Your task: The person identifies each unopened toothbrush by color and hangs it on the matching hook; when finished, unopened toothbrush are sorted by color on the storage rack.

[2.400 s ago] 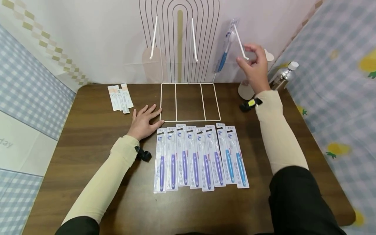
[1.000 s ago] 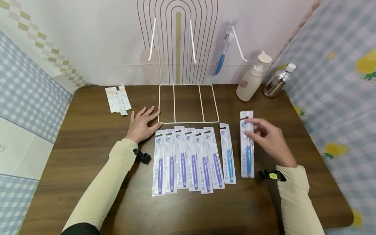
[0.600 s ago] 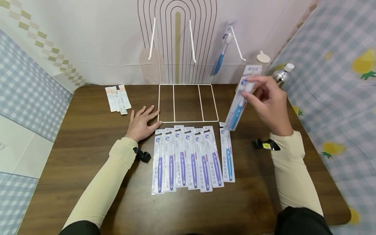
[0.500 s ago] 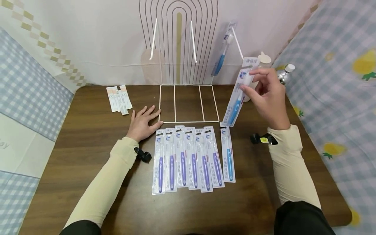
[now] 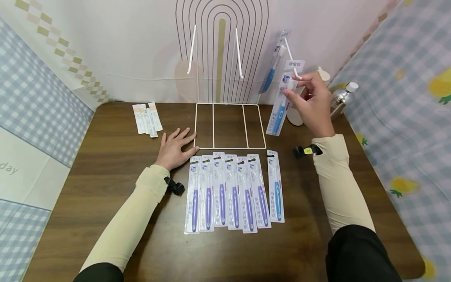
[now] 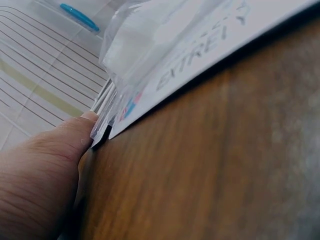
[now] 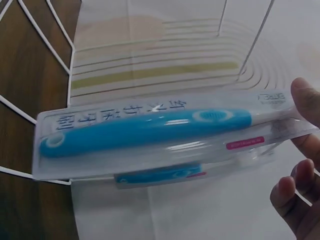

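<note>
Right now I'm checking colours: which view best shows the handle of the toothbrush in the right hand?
The right wrist view: the handle lies large and unblocked across it. The head view shows it smaller. The left wrist view shows a blue handle near the top, but I cannot tell which.

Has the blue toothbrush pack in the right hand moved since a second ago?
Yes. In the head view, the pack has risen from well below the rightmost white hook to its tip.
</note>
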Tool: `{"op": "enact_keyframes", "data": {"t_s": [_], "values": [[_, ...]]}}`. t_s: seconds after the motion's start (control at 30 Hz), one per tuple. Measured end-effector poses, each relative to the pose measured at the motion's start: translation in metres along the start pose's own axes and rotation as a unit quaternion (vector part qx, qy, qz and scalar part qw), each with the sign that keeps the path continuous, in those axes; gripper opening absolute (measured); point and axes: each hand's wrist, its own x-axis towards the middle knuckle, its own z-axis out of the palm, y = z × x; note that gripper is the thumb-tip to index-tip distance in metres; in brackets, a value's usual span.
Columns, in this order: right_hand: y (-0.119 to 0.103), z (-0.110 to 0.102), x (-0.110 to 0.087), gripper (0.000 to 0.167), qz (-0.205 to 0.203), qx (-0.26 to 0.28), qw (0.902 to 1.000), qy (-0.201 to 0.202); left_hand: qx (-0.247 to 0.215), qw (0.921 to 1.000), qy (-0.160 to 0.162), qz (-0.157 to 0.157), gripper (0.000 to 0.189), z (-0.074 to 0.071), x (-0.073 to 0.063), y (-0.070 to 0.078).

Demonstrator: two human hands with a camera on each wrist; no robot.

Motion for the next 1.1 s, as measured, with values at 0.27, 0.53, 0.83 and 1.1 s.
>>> {"op": "enact_keyframes", "data": {"t_s": [0.27,0.53,0.83,1.1], "values": [[0.027,0.015,0.029,0.031,0.05,0.05,0.9975,0.006,0.0,1.0,0.001,0.001,0.066,0.002,-0.001,-0.001],[0.043,0.029,0.059,0.029,0.084,0.096,0.9918,0.007,0.005,1.0,0.0,0.002,0.066,0.004,-0.003,0.001],[0.05,0.034,0.073,0.031,0.1,0.124,0.9869,0.02,0.011,0.9999,-0.007,0.002,0.066,0.004,-0.003,0.005],[0.023,0.026,0.068,0.042,0.084,0.078,0.9933,0.018,0.007,0.9999,0.012,0.003,0.066,0.001,-0.002,0.001]]}}
